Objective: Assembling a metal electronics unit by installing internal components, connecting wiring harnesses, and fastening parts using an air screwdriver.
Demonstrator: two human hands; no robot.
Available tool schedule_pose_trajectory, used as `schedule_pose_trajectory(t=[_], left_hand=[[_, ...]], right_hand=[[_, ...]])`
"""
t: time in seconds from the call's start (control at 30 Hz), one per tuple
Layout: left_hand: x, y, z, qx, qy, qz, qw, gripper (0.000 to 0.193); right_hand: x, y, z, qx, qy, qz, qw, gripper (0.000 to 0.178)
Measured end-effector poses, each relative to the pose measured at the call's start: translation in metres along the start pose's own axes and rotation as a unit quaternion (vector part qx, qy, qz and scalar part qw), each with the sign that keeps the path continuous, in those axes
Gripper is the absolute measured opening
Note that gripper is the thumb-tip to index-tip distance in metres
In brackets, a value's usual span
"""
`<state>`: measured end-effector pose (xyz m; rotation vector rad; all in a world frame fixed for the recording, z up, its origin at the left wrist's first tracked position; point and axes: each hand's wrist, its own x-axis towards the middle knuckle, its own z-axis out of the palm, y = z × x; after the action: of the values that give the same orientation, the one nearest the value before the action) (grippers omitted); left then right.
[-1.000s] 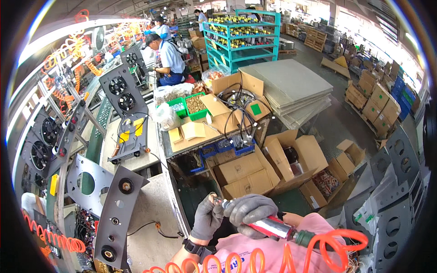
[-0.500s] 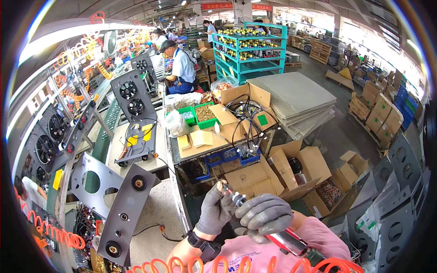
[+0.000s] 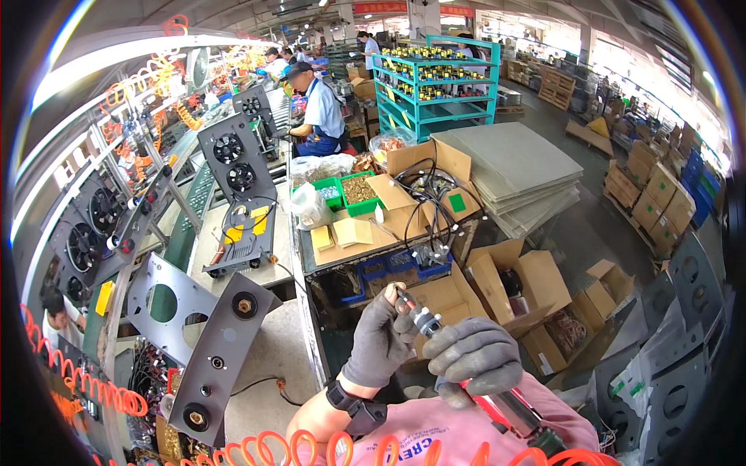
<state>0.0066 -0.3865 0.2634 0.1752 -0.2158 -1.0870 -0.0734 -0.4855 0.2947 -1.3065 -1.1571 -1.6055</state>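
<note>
My right hand (image 3: pixel 475 357), in a grey work glove, is wrapped round a red and grey power screwdriver (image 3: pixel 509 415). Its silver and black nose (image 3: pixel 425 320) points up and left, away from my body. My left hand (image 3: pixel 377 342), gloved with bare fingertips, pinches the thin bit at the tool's front end. Whether a screw sits there is too small to tell. Left of my hands, a dark grey panel (image 3: pixel 225 330) with round fittings leans at a slant over the bench. Behind it rests a lighter plate (image 3: pixel 142 293) with round cutouts.
An orange coiled hose (image 3: pixel 342 446) crosses the lower edge. Ahead are green bins of small parts (image 3: pixel 359 194), a carton of black cables (image 3: pixel 458 203) and stacked grey sheets (image 3: pixel 505 159). A fan unit (image 3: pixel 237 159) stands on the line; a co-worker (image 3: pixel 320 113) sits beyond. Open cartons (image 3: pixel 536 287) lie right.
Both hands have risen slightly, away from my body, with the screwdriver. My left fingertips now reach higher along the bit. The whole view has shifted a little.
</note>
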Motion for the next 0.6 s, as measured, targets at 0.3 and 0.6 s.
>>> schedule_pose_trajectory(t=[0.3, 0.6], left_hand=[[-0.005, -0.008, 0.001, 0.061, 0.042, 0.040, 0.996, 0.020], [-0.001, -0.022, -0.001, 0.024, 0.065, 0.012, 0.998, 0.020]], right_hand=[[-0.005, 0.003, 0.002, -0.008, 0.034, -0.027, 0.999, 0.019], [-0.007, -0.012, -0.010, -0.024, 0.030, 0.012, 0.999, 0.018]])
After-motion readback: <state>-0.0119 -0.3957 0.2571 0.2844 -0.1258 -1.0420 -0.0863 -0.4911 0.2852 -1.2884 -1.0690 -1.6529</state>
